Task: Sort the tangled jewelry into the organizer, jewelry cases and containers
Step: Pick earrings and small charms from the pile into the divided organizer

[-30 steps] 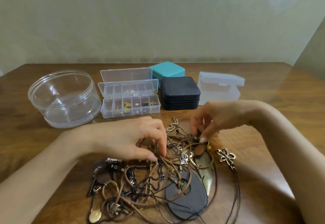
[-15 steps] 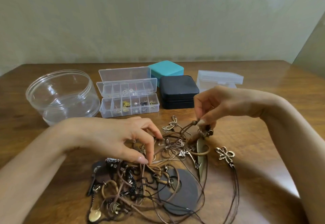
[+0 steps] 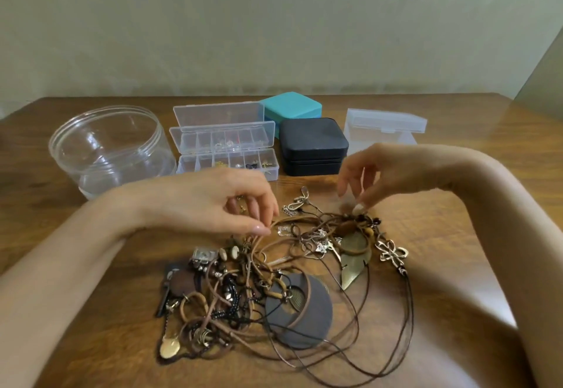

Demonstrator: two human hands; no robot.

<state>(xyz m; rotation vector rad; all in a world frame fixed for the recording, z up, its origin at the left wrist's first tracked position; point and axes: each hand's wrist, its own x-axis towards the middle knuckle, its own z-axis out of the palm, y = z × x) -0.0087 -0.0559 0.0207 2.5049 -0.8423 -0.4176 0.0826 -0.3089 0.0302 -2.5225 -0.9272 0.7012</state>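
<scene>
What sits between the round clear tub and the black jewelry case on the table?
In the head view, the open compartment organizer lies between the round clear tub and the black jewelry case, with small pieces already in several compartments.

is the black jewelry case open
No, the black jewelry case sits with its lid shut flat, beside the open clear organizer.

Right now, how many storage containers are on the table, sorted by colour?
Clear: 3, round tub, compartment organizer, lidded box
Teal: 1, jewelry case
Black: 1, jewelry case
Total: 5
</scene>
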